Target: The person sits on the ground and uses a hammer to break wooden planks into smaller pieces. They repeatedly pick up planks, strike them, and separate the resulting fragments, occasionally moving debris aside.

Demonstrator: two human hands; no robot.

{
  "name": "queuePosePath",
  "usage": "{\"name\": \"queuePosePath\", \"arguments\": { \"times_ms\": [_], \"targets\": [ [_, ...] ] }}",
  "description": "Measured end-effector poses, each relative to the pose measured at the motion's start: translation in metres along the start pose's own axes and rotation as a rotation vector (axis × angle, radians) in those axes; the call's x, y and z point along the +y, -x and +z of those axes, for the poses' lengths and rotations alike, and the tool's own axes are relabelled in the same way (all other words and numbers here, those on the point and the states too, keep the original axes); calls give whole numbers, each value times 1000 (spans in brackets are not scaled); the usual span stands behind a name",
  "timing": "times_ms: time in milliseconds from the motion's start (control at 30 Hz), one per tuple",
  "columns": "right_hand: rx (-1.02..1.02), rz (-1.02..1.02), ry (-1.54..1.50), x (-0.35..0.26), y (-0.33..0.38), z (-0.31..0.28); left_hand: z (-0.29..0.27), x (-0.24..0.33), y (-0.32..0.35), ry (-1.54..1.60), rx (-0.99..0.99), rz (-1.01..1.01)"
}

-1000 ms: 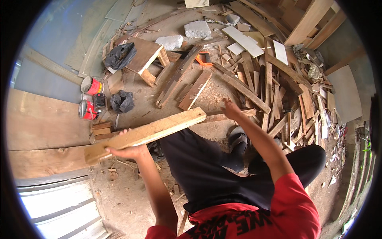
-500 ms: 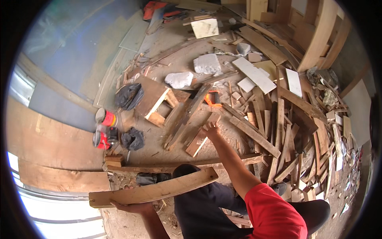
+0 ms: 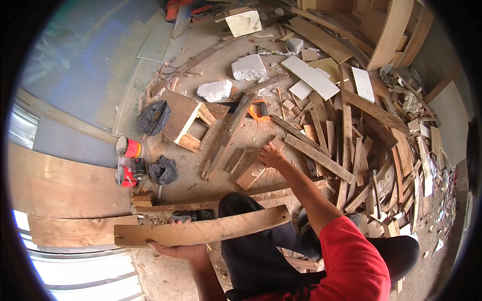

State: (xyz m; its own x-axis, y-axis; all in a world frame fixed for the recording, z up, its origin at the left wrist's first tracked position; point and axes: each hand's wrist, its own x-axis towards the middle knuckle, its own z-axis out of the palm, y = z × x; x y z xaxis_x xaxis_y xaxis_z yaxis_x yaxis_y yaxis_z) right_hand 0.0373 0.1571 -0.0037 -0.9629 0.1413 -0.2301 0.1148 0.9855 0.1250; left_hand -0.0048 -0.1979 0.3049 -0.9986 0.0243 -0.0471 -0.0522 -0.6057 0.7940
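My left hand (image 3: 176, 250) is closed around a long wooden plank (image 3: 211, 232), its fingers wrapping over the edges near the left end. The plank lies crosswise above my knees, its right end slightly raised. In front of me, my right hand (image 3: 272, 154) grips the upper part of a short brown board (image 3: 251, 175) on the floor. My palm partly covers that board. A handsaw with an orange handle (image 3: 259, 111) lies just beyond it. Left of the short board, a long dark beam (image 3: 230, 135) lies slanted.
A heap of scrap wood (image 3: 346, 150) spreads over the right side. A wooden box frame (image 3: 187, 120), black plastic bags (image 3: 163, 169) and red cans (image 3: 129, 147) stand at left. Pale blocks (image 3: 249, 67) lie farther off. Another beam (image 3: 175, 205) crosses before my knees.
The short board under my right hand has tilted, showing more of its broad face. My left hand's plank has shifted right and levelled somewhat. The view has moved slightly.
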Motion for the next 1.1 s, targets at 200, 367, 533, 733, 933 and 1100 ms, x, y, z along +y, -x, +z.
{"name": "queuePosePath", "arguments": {
  "times_ms": [200,367,533,733,933,1100],
  "targets": [
    [387,239,-741,39,76,-31,27,-12,12,86,52,-115],
    [265,549,-1797,41,118,-138,23,-5,12,208,-174,-138],
    [432,226,-2473,38,164,-191,27,-10,28,289,-226,-201],
    [599,378,-2357,36,189,-194,12,-15,48,349,-308,-289],
    [618,40,-2485,2,217,-217,4,-18,51,303,-378,-403],
    [469,-144,-2457,5,233,-231,17,-15,59,280,-454,-391]
  ]
}}
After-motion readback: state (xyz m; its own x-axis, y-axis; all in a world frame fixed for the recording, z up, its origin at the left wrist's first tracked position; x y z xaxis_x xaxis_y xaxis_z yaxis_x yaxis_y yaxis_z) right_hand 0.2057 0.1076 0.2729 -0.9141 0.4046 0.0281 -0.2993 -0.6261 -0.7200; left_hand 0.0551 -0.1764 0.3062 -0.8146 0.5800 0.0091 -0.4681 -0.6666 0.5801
